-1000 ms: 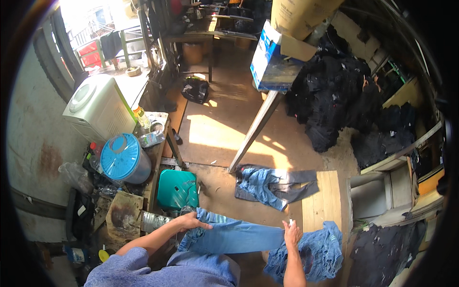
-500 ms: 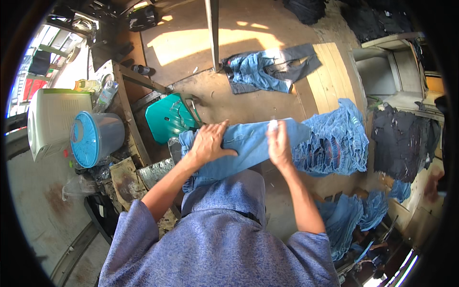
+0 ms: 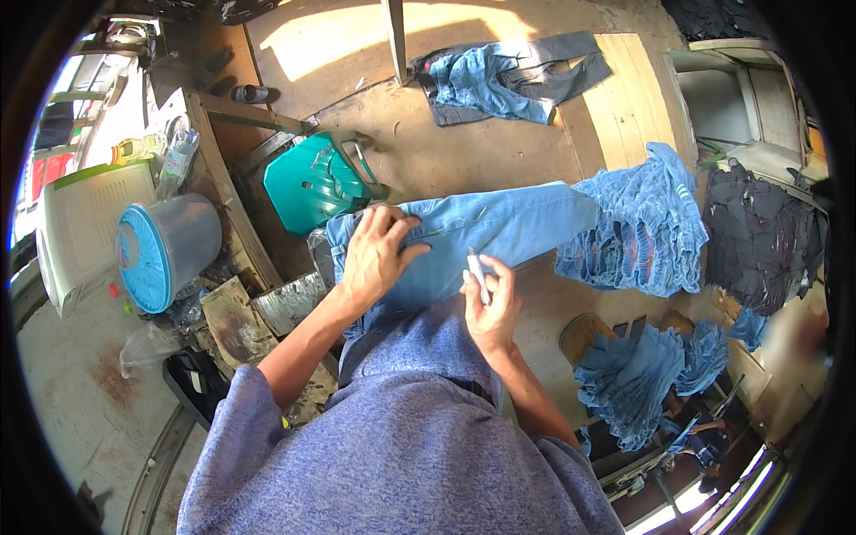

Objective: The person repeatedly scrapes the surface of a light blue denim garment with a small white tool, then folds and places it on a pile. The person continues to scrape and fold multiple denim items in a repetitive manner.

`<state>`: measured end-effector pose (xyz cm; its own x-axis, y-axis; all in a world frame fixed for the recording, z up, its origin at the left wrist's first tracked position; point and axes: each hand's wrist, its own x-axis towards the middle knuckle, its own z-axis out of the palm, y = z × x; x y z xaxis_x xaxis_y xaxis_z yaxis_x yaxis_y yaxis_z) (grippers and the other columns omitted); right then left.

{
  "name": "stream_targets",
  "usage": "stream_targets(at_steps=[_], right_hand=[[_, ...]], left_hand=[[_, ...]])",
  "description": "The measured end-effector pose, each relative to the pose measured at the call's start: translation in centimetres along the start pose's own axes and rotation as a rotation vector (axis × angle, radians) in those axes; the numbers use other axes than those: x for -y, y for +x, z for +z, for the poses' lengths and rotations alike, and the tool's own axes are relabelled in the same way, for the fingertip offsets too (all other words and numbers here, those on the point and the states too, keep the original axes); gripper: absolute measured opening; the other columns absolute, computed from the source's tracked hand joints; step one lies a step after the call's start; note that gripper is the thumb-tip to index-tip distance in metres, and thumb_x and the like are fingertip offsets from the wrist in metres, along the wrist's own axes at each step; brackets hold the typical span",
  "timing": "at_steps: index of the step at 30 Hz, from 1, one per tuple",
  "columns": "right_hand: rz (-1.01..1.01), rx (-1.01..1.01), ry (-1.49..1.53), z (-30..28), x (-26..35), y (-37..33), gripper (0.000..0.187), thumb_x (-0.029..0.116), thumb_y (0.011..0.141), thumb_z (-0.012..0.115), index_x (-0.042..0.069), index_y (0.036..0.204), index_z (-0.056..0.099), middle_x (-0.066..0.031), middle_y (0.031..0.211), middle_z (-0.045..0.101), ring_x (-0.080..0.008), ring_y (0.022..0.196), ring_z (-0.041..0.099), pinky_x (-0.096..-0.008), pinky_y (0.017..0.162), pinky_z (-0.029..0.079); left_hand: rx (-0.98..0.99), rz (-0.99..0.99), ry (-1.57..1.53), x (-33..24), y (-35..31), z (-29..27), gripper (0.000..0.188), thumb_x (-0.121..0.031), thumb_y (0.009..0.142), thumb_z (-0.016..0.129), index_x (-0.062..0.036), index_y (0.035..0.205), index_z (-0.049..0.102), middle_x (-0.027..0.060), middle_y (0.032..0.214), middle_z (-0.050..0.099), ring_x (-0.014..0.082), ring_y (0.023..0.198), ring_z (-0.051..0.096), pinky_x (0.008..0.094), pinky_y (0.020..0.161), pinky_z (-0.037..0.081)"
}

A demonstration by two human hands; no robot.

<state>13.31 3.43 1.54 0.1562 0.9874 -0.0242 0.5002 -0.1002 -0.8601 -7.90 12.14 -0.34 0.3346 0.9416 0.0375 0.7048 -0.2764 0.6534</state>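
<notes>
left hand [image 3: 374, 259]: lay spread on light-blue denim trousers [image 3: 499, 214], frame centre
right hand [image 3: 495, 312]: pinched a slim white cylindrical tool [image 3: 479, 279]
tool: had shifted toward the denim's lower edge, likely putting it within reach

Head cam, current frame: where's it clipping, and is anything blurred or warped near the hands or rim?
Head view: the sunlit floor up top is nearly washed out, the upper-left background blown white; left hand, right hand and blue jeans look reasonably sharp; a patch at the right rim is too blurred to identify; corners fall to black from the fisheye.
</notes>
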Motion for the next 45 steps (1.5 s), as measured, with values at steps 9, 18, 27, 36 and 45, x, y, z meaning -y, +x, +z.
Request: stream_targets(at_steps=[9,18,27,36,45], right_hand=[[-0.31,0.013,-0.314,1.9,1.6,-0.2,0.026,0.012,0.096,0.079,0.007,0.121,0.073,-0.0022,0.085,0.078,-0.0184,0.074,0.074,-0.041,0.101,0.054],[-0.312,0.04,-0.381,6.3,2.4,1.2,0.024,0.014,0.096,0.079,0.009,0.119,0.077,-0.0035,0.074,0.076,-0.018,0.061,0.07,-0.0331,0.063,0.057],[-0.279,0.063,-0.503,8.3,1.9,2.3,0.018,0.011,0.093,0.079,0.009,0.111,0.078,-0.0056,0.077,0.077,-0.0214,0.056,0.07,-0.0338,0.059,0.057],[-0.292,0.047,-0.481,9.2,2.0,2.7,0.017,0.01,0.092,0.078,0.01,0.109,0.078,-0.0047,0.069,0.074,-0.0199,0.055,0.07,-0.034,0.06,0.056],[-0.174,0.188,-0.531,9.0,2.6,2.8,0.016,0.014,0.092,0.075,0.011,0.108,0.078,-0.0079,0.07,0.075,-0.0263,0.057,0.071,-0.0387,0.061,0.056]], left_hand=[[0.355,0.115,-0.023,4.8,3.5,-0.9,0.041,-0.03,0.093,0.084,-0.0023,0.107,0.057,0.0143,0.081,0.068,0.0401,0.079,0.072,0.0464,0.069,0.058],[0.434,0.168,-0.165,7.8,5.6,-2.1,0.04,-0.029,0.08,0.092,-0.0021,0.096,0.068,0.016,0.087,0.074,0.04,0.089,0.073,0.0467,0.075,0.058],[0.292,0.15,-0.253,8.2,5.1,-1.1,0.036,-0.025,0.079,0.092,-0.0008,0.097,0.071,0.0135,0.098,0.07,0.0388,0.092,0.073,0.0473,0.079,0.061],[0.351,0.091,-0.244,8.1,5.8,-1.6,0.036,-0.026,0.077,0.093,-0.0015,0.093,0.072,0.0123,0.092,0.071,0.0377,0.089,0.073,0.0462,0.076,0.061],[0.256,0.129,-0.234,8.2,5.2,-0.6,0.043,-0.029,0.075,0.094,-0.0028,0.08,0.061,0.0106,0.08,0.061,0.0335,0.078,0.066,0.0449,0.068,0.056]])
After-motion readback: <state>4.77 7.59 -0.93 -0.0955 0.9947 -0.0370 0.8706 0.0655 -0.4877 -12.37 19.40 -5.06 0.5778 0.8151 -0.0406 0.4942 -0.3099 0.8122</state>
